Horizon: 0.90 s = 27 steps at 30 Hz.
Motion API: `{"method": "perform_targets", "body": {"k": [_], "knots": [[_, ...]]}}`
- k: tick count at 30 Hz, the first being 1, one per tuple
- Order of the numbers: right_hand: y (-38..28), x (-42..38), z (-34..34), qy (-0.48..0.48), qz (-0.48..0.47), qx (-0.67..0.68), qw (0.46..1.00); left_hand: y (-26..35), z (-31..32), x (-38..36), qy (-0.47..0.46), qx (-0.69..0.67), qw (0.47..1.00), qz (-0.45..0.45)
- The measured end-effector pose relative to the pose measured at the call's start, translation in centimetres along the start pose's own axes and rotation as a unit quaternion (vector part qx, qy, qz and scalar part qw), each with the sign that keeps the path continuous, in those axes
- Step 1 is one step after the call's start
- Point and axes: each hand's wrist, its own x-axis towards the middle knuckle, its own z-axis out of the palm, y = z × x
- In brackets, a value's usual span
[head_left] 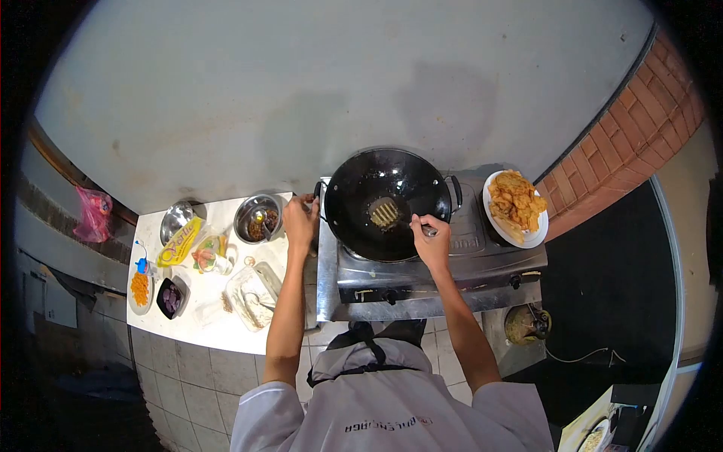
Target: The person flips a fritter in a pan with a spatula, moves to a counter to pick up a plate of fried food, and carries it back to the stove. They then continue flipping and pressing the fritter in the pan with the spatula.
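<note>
A black wok (354,177) with two loop handles sits on the metal gas stove (482,267). My left hand (301,220) is at the wok's left handle, its fingers closed around it. My right hand (432,242) grips the handle of a slotted spatula, whose slotted head (384,214) rests on the wok's bottom. The inside of the wok is dark and shiny, with a few small specks. To the right of the wok stands a white plate (536,239) piled with golden fried food (514,200).
The white table (203,331) at left holds a metal bowl (239,230) of dark sauce, a yellow packet (179,242), a clear tub (242,300) and a plate of orange pieces (140,289). A gas cylinder (522,325) stands below the stove; a wall rises behind.
</note>
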Motion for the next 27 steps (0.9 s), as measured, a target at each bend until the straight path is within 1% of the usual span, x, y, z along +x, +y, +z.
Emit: {"method": "perform_targets", "body": {"k": [5,7,10,13,16,20,23,26,27], "knots": [[-0.6,0.1,0.6,0.012,-0.004,-0.019,1.0,0.6,-0.4,-0.1,-0.001,0.004,1.0,0.0],[-0.3,0.1,0.9,0.019,-0.039,-0.049,0.998,1.0,-0.6,-0.2,0.003,0.012,1.0,0.008],[-1.6,0.3,0.9,0.017,-0.014,-0.032,0.999,0.7,-0.4,-0.2,0.007,0.01,1.0,0.015],[-1.4,0.6,0.9,0.005,-0.001,-0.026,1.0,0.7,-0.4,-0.1,-0.006,0.007,1.0,0.001],[-0.9,0.4,0.9,-0.001,-0.009,-0.015,1.0,0.7,-0.4,-0.1,-0.009,0.004,1.0,-0.003],[-0.9,0.3,0.8,-0.008,0.009,-0.004,1.0,1.1,-0.5,-0.2,-0.007,0.014,1.0,0.003],[-0.8,0.3,1.0,0.006,-0.007,-0.011,1.0,1.4,-0.7,-0.2,-0.007,0.015,1.0,-0.008],[-0.1,0.4,1.1,0.005,-0.021,-0.01,1.0,1.6,-0.8,-0.2,-0.001,0.021,1.0,0.004],[0.1,0.5,1.0,-0.007,-0.009,-0.023,1.0,1.9,-1.0,-0.1,-0.015,0.03,0.999,-0.014]]}}
